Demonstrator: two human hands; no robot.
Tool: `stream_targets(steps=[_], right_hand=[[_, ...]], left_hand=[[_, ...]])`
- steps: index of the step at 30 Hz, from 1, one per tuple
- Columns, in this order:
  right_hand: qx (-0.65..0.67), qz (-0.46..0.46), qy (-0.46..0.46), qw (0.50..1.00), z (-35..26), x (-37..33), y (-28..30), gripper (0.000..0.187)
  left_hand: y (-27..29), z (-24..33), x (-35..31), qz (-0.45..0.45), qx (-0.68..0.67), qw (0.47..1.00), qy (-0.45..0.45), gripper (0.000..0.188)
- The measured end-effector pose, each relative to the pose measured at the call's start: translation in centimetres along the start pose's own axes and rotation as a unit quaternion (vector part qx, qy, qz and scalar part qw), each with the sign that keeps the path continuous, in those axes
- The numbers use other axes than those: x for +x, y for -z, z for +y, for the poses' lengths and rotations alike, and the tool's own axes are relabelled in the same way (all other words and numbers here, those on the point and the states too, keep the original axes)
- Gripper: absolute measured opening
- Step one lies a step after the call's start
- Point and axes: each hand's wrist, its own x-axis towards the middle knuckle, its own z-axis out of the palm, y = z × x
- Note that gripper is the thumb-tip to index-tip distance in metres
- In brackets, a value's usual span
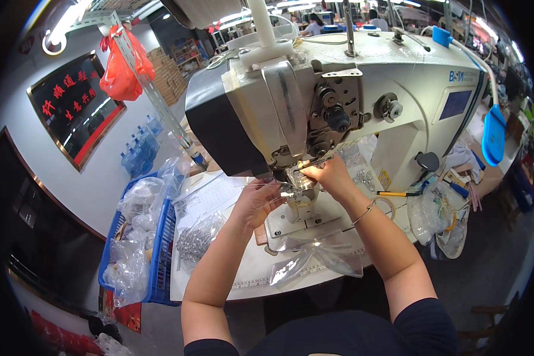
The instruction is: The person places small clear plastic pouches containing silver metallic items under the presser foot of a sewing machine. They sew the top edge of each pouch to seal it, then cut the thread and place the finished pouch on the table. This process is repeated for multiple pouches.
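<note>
A large white industrial sewing machine [421,89] stands in front of me, its narrow post rising from the table. At the top of the post, below the needle area, a small clear plastic piece [302,178] catches the lamp light. My left hand [260,203] is closed on the left side of this piece, fingers bent. From the right, my right hand [328,175] pinches it close to the presser foot; its fingertips are partly hidden by the machine's parts. Nearer to me, clear plastic sheets [317,264] lie at the table's front edge.
A blue basket [167,249] full of clear bags stands left of the table. Beside it lie a heap of shiny small pieces [199,242] and a paper sheet [210,199]. To the right are a yellow pen [394,194], a tape roll [385,207] and plastic bags [433,210].
</note>
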Motion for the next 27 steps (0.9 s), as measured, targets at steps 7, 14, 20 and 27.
stream_targets(steps=[7,14,20,27], right_hand=[[-0.028,0.002,0.042,0.999,0.7,-5.9,0.0,0.013],[0.204,-0.064,-0.146,0.966,2.4,-12.8,0.3,0.013],[-0.049,0.100,-0.033,0.993,3.4,-14.6,2.1,0.023],[-0.163,-0.081,0.125,0.975,0.4,-19.1,-1.2,0.039]], left_hand=[[1.1,-3.5,-4.2,-0.055,-0.029,0.998,-0.022,0.020],[1.0,-9.3,-9.3,-0.063,-0.122,0.991,0.005,0.029],[1.4,-9.7,-12.8,0.004,-0.022,0.996,-0.091,0.025],[-0.6,-11.5,-14.6,0.076,-0.079,0.986,-0.123,0.025]])
